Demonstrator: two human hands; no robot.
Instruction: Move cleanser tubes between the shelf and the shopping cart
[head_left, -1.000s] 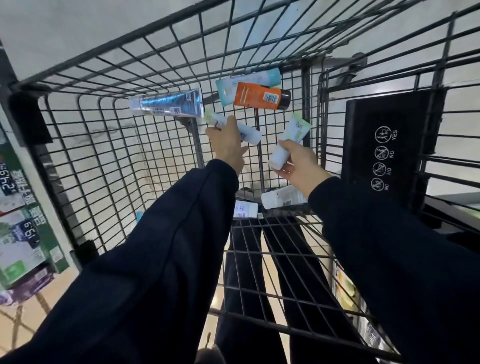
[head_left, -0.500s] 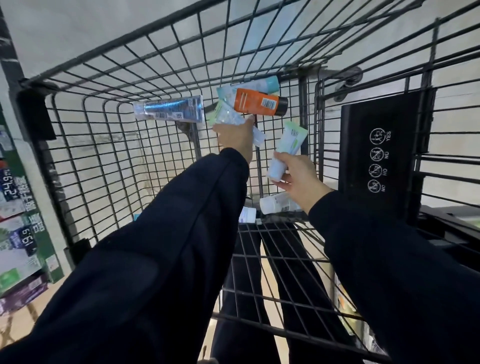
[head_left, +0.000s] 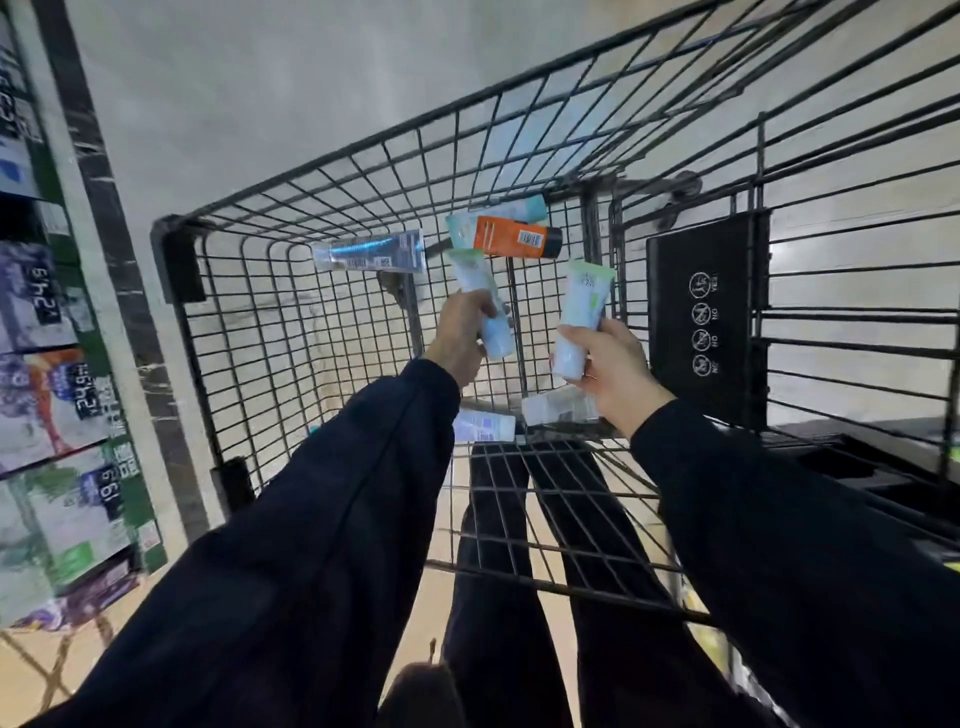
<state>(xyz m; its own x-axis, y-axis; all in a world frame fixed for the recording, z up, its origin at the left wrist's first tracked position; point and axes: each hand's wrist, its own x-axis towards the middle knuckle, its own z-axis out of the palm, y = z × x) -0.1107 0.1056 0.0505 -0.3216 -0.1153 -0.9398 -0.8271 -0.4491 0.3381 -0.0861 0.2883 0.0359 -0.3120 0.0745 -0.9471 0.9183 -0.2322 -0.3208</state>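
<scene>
Head view: the left grip curls round a pale tube, the right grip round a green-capped tube, both inside the cart. An orange tube and a silver tube lie near its far edge.

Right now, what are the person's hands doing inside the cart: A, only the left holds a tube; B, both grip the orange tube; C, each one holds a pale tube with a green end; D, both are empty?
C: the left hand grips one pale green-ended tube and the right hand grips another, while the orange tube lies untouched in the cart.
</scene>
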